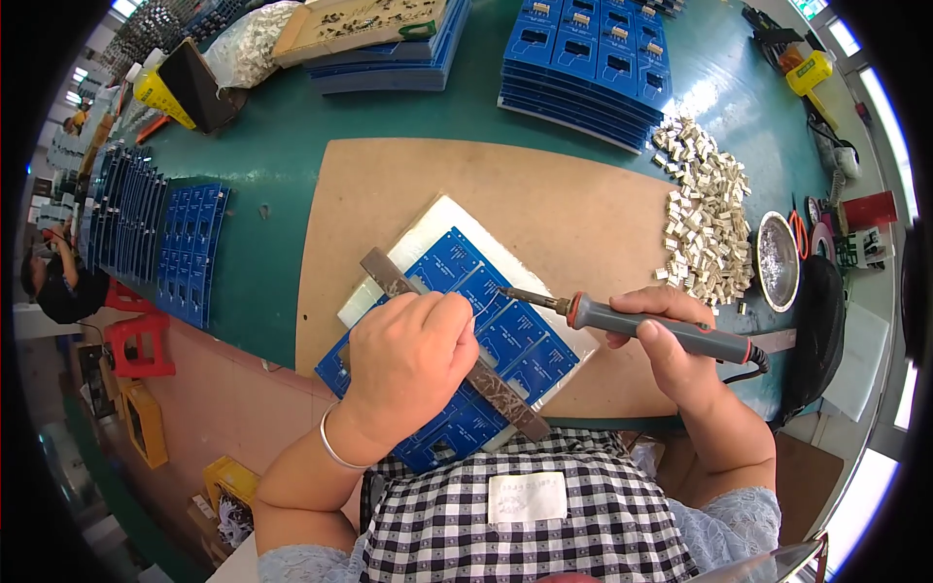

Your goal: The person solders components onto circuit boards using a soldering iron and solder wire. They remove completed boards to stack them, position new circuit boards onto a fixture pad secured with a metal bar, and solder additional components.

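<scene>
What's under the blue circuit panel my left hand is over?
Beneath the blue panel, a white pad sticks out past some edges, on the brown sheet. Whatever lies under the panel's middle is covered.

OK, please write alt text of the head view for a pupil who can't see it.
A person's right hand holds a grey soldering iron to a blue circuit board, while the left hand covers part of a brown bar lying across it. Pale connectors are heaped to the right.
</scene>
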Tool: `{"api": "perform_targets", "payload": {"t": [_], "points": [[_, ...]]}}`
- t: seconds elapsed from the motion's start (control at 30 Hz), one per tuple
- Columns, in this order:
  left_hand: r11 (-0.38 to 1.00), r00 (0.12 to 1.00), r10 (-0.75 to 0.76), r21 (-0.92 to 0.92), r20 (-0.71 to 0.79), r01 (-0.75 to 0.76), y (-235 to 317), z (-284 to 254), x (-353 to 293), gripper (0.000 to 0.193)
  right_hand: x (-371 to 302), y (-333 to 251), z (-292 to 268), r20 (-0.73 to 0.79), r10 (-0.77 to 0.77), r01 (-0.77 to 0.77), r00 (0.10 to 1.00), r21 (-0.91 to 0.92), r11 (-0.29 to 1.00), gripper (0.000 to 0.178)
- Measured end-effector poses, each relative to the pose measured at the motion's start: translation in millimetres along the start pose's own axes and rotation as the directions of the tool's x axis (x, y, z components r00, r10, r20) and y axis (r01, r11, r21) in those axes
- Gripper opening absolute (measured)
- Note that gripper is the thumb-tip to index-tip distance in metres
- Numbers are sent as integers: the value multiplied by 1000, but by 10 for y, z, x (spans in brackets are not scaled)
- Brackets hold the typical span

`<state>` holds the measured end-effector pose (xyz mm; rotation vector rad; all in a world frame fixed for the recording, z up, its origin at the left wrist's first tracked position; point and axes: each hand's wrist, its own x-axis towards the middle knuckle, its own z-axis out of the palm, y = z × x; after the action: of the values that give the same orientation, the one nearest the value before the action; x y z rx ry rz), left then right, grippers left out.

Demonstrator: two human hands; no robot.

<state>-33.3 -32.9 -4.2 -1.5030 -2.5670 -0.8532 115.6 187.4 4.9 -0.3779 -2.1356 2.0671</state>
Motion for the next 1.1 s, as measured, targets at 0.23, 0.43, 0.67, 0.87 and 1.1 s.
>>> {"api": "perform_targets", "payload": {"t": [0.23, 0.43, 0.67, 0.87, 1.1], "points": [[999, 1000, 3, 36, -9, -3, -10, 7, 22, 20, 46, 9, 8, 7, -4, 4, 1000, -2, 1000, 26], [999, 1000, -3, 37, -3, 4, -16, -5, 49, 20, 86, 9, 11, 11, -23, 23, 1000, -23, 999, 26], [998, 1000, -3, 63, 4, 2, -26, -12, 89, 20, 124, -23, 22, 21, -6, 6, 1000, -7, 1000, 26], [998, 1000, -2, 69, -5, 2, -55, 2, 122, 20, 152, -32, 22, 38, 2, -1, 999, -36, 999, 27], [998, 997, -40, 48, -70, 43, -75, -24, 103, 18, 110, -41, 11, 46, -66, 72, 997, -150, 986, 27]]}}
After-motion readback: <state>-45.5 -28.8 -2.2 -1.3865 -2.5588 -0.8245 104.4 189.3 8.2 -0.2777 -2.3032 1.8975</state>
